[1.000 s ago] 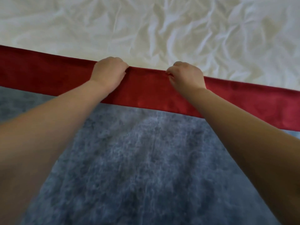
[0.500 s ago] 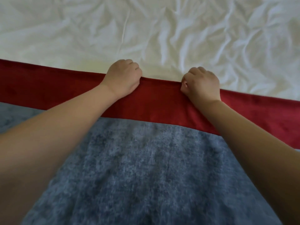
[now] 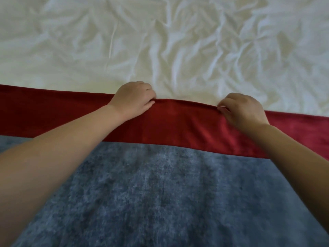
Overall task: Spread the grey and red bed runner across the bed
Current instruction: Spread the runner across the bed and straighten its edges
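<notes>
The bed runner [image 3: 160, 193] lies across the near part of the bed, a mottled grey field with a red band [image 3: 181, 125] along its far edge. My left hand [image 3: 133, 98] grips that red edge left of centre, fingers curled over it. To the right, my right hand [image 3: 243, 109] pinches the same edge. Between the two hands the red edge bows slightly upward. Both forearms stretch over the grey cloth and hide parts of it.
Beyond the red band the white bed sheet [image 3: 178, 47] fills the far half of the view, heavily wrinkled, most of all at the centre and right. The runner runs out of frame on both sides.
Both hands have carried the red edge farther across the white sheet. They have spread a little apart, and the edge between them now bulges up.
</notes>
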### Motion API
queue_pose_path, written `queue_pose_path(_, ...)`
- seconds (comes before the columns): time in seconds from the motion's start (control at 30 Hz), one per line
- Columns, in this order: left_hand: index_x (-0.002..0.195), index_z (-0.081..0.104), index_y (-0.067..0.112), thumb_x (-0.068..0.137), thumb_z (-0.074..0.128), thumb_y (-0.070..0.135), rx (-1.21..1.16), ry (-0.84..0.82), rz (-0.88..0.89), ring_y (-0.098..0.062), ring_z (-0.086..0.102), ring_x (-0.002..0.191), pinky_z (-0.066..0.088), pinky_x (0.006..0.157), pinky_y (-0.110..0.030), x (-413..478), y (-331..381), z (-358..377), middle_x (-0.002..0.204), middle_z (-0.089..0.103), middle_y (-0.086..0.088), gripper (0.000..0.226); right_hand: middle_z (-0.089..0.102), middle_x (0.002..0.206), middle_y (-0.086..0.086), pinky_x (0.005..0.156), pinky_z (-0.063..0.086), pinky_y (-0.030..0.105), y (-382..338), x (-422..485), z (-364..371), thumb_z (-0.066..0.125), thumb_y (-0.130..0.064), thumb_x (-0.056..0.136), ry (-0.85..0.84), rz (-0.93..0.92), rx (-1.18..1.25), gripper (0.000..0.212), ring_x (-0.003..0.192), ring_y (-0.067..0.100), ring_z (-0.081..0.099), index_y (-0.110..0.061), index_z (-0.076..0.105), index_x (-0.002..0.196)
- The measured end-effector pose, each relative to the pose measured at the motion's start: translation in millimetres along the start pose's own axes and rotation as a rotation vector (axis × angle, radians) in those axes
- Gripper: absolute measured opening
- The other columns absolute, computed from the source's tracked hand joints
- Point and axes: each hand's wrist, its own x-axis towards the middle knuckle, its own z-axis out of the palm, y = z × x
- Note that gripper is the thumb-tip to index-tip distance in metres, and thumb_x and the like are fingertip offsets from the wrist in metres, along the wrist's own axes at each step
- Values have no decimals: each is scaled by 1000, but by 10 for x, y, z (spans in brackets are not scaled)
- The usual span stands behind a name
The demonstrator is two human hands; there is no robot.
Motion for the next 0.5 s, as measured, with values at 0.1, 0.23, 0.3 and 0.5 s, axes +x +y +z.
queue_pose_path(0.1, 95, 69, 9, 91, 55, 19, 29, -71, -1, -29, 60, 91, 46, 72, -38, 109, 13, 30, 93, 67, -8, 17, 64, 93, 16, 69, 43, 41, 31, 124, 68, 55, -18, 92, -15, -47, -103, 18, 86, 36, 59, -3, 66, 91)
queue_pose_path(0.23, 85, 67, 8, 86, 55, 16, 44, -42, -106, -30, 60, 83, 47, 66, -38, 164, 63, 50, 85, 65, -8, 14, 61, 100, 9, 76, 43, 39, -5, 177, 203, 55, -23, 92, 9, 155, 70, 19, 100, 29, 53, -9, 67, 96)
queue_pose_path(0.3, 86, 67, 10, 84, 54, 15, 26, -50, -119, -27, 60, 82, 48, 65, -38, 187, 116, 56, 84, 65, -5, 13, 60, 99, 5, 76, 43, 37, 69, 91, 203, 56, -25, 91, 36, 164, 155, 17, 98, 26, 53, -13, 66, 97)
queue_pose_path(0.5, 93, 68, 20, 86, 58, 31, -71, -63, -39, -19, 61, 86, 48, 64, -30, 403, 303, 47, 89, 66, 5, 16, 62, 92, 8, 76, 46, 41, 751, -303, -7, 57, -21, 88, -39, 102, 22, 13, 90, 31, 57, -13, 64, 97)
